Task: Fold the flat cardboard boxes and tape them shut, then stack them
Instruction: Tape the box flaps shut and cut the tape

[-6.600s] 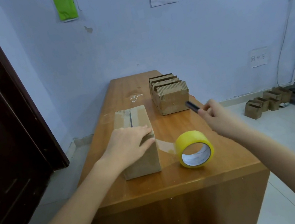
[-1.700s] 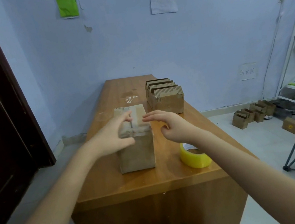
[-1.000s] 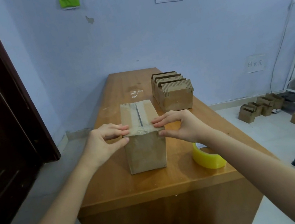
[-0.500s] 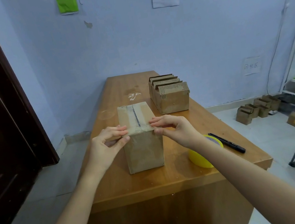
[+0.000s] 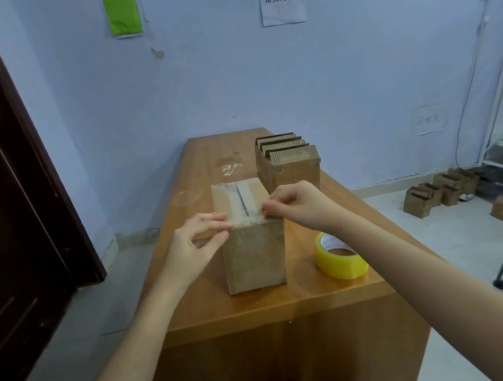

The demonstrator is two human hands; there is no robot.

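One taped cardboard box (image 5: 251,250) stands upright near the table's (image 5: 263,302) front edge. The left hand (image 5: 195,249) and right hand (image 5: 298,204) pinch its near top corners. Just right lies a yellow tape roll (image 5: 339,257).

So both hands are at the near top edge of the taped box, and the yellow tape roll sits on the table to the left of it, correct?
Not quite. The head view shows the yellow tape roll on the table to the right of the taped box, not the left. Left hand and right hand are indeed at its near top edge.
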